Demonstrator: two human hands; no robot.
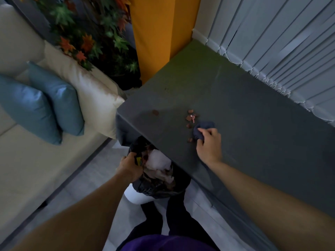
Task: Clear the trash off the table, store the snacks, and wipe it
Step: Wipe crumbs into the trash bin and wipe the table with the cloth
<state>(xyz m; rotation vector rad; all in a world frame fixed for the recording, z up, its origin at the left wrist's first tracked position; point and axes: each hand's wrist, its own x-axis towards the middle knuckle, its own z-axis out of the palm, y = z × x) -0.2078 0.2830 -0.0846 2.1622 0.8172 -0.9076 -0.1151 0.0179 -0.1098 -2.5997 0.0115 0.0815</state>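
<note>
Now the cloth [204, 128] is in my right hand [209, 147]. It is a small dark blue rag, bunched into a soft lump with some folds, and it rests on the table [235, 98], about in the middle of the top. My fingers are curled over it and grip it from my side, and the wrist is low over the surface.

Just beside the cloth, on its left and far side, lie the crumbs [191, 117]. They are reddish brown bits in a loose group, with a few pale pink flecks among them. Some bits are very close to the cloth, but I cannot tell if they touch it. One more brown bit [155, 112] lies apart, nearer to the left corner. The tabletop is dark grey-green and matte, with faint streaks on it.

Below the near edge of the table, my left hand [129, 166] grips the rim of a black bag [155, 187]. The bag lines a white bin [136, 196] and is full of crumpled white paper [158, 160] and other darker trash, which I cannot make out. Something yellow shows near my fingers. The bin stands on the pale floor [108, 178], partly under the table edge and just in front of my legs [174, 214].

Further to the left is a cream sofa [36, 160] with two blue cushions [41, 105]. Behind it hang red and green leaves [87, 33], next to a yellow pillar [159, 29]. Pale vertical blinds [272, 42] run along the far side of the table.
</note>
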